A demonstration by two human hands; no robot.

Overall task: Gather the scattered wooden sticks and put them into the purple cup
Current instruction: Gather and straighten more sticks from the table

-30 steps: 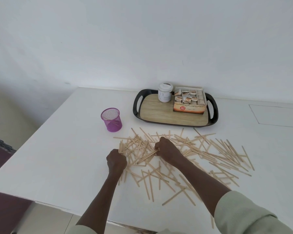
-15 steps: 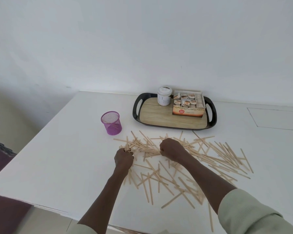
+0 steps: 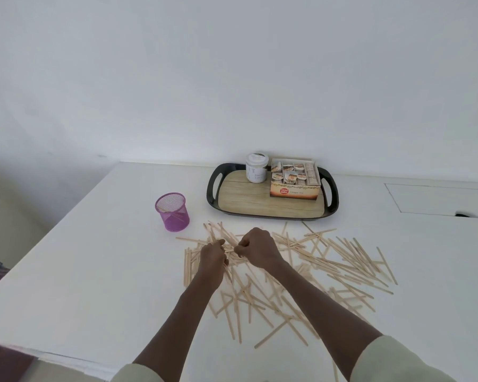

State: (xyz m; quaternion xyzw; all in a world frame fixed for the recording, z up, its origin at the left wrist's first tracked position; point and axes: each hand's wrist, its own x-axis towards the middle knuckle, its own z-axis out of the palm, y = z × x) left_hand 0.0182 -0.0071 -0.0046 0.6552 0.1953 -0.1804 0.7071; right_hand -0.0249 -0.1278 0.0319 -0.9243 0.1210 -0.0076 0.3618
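Several thin wooden sticks lie scattered in a wide heap across the middle of the white table. A purple mesh cup stands upright at the heap's far left, with a few sticks showing through its mesh. My left hand and my right hand rest close together on the heap's left part, just right of and nearer than the cup. Both hands pinch the same small bunch of sticks between their fingertips. The sticks under my palms are hidden.
A black-rimmed tray with a wood-pattern floor sits behind the heap, carrying a white jar and an open tea box. The table's front edge runs at the lower left. A wall stands right behind the table.
My two hands have moved toward each other and slightly away from me, meeting over the heap's left part. Sticks there have been pushed closer together.
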